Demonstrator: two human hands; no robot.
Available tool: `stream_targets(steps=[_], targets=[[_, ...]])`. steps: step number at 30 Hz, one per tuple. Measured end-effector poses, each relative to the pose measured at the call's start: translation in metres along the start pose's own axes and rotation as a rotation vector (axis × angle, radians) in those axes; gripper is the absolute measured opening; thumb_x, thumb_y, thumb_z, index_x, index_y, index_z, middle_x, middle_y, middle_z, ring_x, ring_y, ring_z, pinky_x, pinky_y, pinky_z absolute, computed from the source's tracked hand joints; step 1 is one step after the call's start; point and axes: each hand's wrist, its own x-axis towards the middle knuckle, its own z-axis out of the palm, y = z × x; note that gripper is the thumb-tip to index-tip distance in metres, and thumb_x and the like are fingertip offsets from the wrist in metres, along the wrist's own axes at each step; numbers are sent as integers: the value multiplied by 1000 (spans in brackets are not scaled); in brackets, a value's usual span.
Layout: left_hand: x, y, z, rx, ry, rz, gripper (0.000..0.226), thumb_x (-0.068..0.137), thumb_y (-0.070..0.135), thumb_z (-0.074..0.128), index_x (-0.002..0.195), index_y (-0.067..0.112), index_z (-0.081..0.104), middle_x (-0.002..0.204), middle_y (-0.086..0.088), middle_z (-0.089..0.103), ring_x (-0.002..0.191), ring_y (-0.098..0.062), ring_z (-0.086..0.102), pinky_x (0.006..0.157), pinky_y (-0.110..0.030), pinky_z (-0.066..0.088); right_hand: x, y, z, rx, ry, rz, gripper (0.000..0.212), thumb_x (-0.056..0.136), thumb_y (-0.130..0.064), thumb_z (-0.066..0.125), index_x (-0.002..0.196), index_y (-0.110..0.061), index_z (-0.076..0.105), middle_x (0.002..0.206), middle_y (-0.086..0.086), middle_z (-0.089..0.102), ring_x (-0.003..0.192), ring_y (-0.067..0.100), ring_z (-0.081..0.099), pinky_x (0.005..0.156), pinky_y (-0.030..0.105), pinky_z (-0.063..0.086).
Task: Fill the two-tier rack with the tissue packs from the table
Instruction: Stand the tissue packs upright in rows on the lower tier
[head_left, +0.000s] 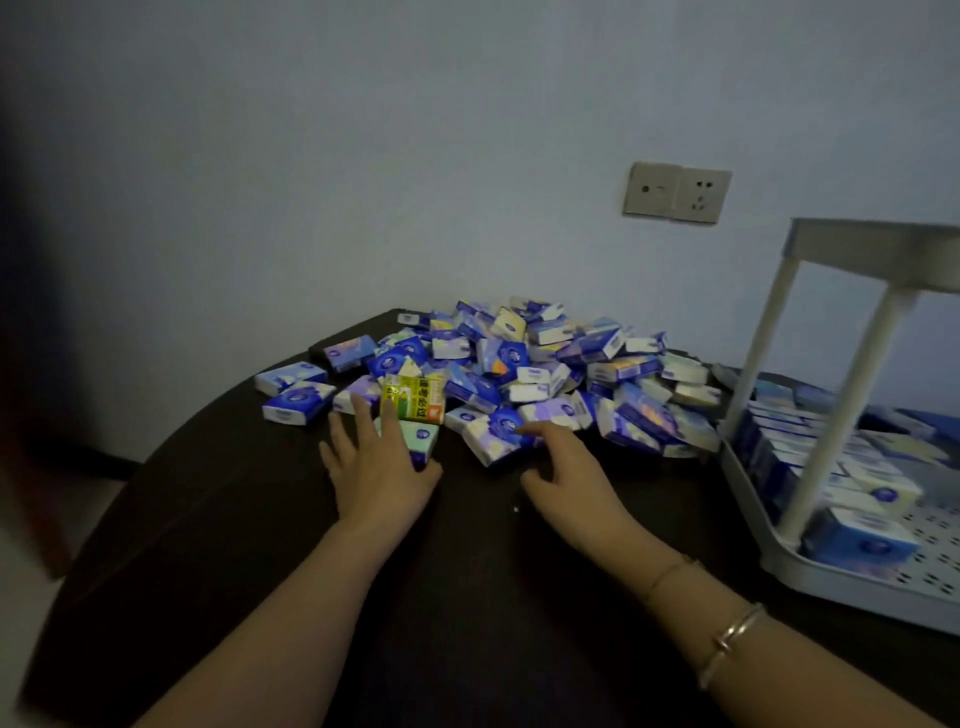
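Tissue packs (524, 364) lie heaped at the far edge of the dark surface (218, 519), and both hands are at the near fringe of that heap. The left hand (379, 462) lies flat, fingers spread and reaching forward, its fingertips on a pale green pack (415, 434) and touching a yellow-green pack (413, 397) standing just behind it; nothing is properly gripped that I can see. The right hand (566, 467) is loose and half open, fingers stretched toward a blue-and-white pack (498, 434) at the heap's front edge, fingertips on or just at it, hard to call, with no pack held.

So this looks like the gathering step: picking the next packs off the pile. The next move, I'd judge, calls for closing the fingers round a pack each and carrying them across to the rack (831, 566) at the right edge of the surface.

That rack's lower tier already holds rows of packs standing on edge, with bare perforated floor toward its front corner; its upper tier (878, 249) looks unfilled from here, though the top face is hidden. The white posts (852, 400) stand between the hands and the lower rows, so packs must be slipped in around them. A wall socket (678, 193) sits on the wall behind. Two bracelets (727, 639) ring the right wrist.
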Motion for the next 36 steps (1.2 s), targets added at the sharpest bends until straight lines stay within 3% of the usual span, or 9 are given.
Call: stream_targets(steps=[4,7,11,18,21,25,31,34,36], targets=[[6,-2,1,-2,-53,5,80,84,50,60,149,28,20,157,-4,16,144,-28,12,118,-47,14,28,12,19,-93,9,-7,49,93,-27,53,141,-24,39,142,0,41,134,15,34,111,30,30],[2,-3,-6,-17,-53,12,82,76,61,64,144,32,30,145,-4,26,132,-28,27,107,-40,32,38,20,31,-218,-17,17,50,94,-38,51,142,-31,37,150,3,33,141,21,23,115,41,26],[0,0,-11,-47,-57,-10,75,67,75,60,127,32,46,134,-4,27,122,-27,29,97,-38,37,39,24,34,-226,-19,-15,41,93,-40,52,134,-37,48,144,2,38,138,17,25,114,38,25],[-1,26,0,-481,-18,75,60,70,62,68,104,21,42,109,3,52,99,-16,52,75,-30,43,32,23,20,-41,32,-113,48,91,-3,43,132,-25,52,122,2,48,122,17,37,98,19,27],[3,36,5,-354,-144,169,71,69,59,72,121,24,39,124,3,51,115,-17,48,92,-35,46,34,31,9,-180,98,-77,49,92,-9,46,139,-23,43,142,2,39,136,18,28,112,30,25],[7,38,9,-93,-244,265,84,70,55,73,138,26,35,138,4,43,127,-22,37,101,-36,39,33,42,10,-268,-76,76,44,97,-30,45,141,-25,39,155,2,25,146,19,9,119,38,14],[7,30,9,-397,-170,278,61,75,40,75,126,24,45,124,3,51,114,-17,49,94,-36,45,34,43,8,-47,24,128,18,88,-35,61,95,-24,50,112,-1,54,111,17,50,91,35,44],[-3,36,7,-629,-37,302,58,82,34,71,129,24,39,122,10,43,110,-5,45,84,-12,40,32,36,4,90,71,145,30,80,-28,72,94,-21,46,107,2,51,91,11,50,68,17,40],[-6,39,9,-674,-38,316,63,84,30,69,135,23,32,123,11,33,109,0,38,75,3,34,33,31,5,214,92,145,39,75,-16,75,99,-19,45,112,3,49,96,10,49,70,9,39]])
